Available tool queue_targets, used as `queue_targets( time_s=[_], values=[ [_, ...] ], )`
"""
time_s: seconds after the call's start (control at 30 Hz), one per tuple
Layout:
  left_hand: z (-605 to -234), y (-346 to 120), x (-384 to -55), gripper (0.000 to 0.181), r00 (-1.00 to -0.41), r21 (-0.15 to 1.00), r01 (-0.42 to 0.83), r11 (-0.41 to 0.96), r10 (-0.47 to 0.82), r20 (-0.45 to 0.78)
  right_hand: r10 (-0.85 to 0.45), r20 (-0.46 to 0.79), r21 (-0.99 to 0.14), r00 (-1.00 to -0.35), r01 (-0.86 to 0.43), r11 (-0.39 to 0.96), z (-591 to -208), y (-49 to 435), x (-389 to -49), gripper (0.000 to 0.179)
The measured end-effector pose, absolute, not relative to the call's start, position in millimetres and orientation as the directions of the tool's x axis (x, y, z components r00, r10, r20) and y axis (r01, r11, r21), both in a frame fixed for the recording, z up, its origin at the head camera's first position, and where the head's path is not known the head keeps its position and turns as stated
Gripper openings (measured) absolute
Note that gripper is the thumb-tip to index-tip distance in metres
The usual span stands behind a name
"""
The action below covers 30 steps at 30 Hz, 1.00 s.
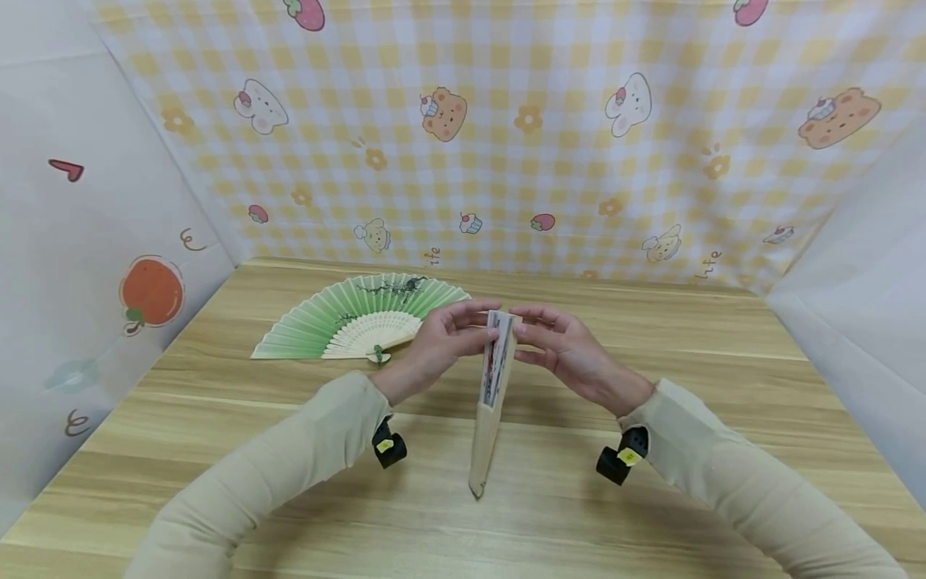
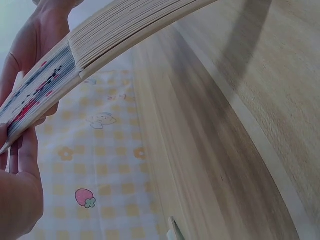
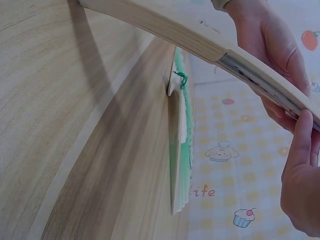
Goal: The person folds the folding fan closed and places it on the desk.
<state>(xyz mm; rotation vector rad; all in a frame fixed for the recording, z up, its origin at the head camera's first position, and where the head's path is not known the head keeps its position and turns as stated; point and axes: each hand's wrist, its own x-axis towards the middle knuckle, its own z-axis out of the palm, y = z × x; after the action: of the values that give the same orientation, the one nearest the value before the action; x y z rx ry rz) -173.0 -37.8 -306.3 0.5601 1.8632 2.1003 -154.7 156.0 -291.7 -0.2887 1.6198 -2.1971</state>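
Note:
A closed folding fan (image 1: 486, 438) with pale wooden ribs stands tilted between my hands, its narrow end down at or close to the table. Folded white material with red and dark markings (image 2: 37, 95) shows at its upper end. From the left, my left hand (image 1: 447, 334) grips that upper end, thumb on the near side. My right hand (image 1: 567, 350) holds the same end from the right, its thumb and fingers at the edge. In the right wrist view, the left hand (image 3: 270, 47) is behind the fan, and part of the right hand (image 3: 305, 192) is cut off.
A green folding fan (image 1: 304, 330) lies spread out on the wooden table (image 1: 673, 338), behind and left of my hands. Its green knotted cord (image 3: 181, 77) hangs at the pivot. A yellow checked cloth (image 1: 492, 169) with cartoon prints hangs along the table's back edge.

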Motion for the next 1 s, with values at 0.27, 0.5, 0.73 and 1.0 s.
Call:
queue_targets(
  time_s=[0.27, 0.5, 0.73, 1.0],
  values=[
    [-301, -37, -174, 0.035, -0.885, 0.991, 0.06, -0.12, 0.453, 0.109, -0.402, -0.054, -0.948, -0.914, 0.173, -0.266, -292, 160, -158, 0.014],
    [-301, -20, -181, 0.035, -0.918, 0.99, -0.005, -0.138, 0.393, 0.05, -0.349, -0.067, -0.936, -0.935, 0.179, -0.302, -295, 167, -165, 0.013],
    [-305, -1, -197, 0.034, -0.926, 0.984, -0.074, -0.163, 0.378, -0.007, -0.284, -0.138, -0.928, -0.949, 0.224, -0.298, -301, 179, -179, 0.015],
    [-313, 15, -216, 0.034, -0.92, 0.983, -0.146, -0.111, 0.38, -0.093, -0.271, -0.168, -0.921, -0.948, 0.249, -0.298, -311, 192, -194, 0.014]
  ],
)
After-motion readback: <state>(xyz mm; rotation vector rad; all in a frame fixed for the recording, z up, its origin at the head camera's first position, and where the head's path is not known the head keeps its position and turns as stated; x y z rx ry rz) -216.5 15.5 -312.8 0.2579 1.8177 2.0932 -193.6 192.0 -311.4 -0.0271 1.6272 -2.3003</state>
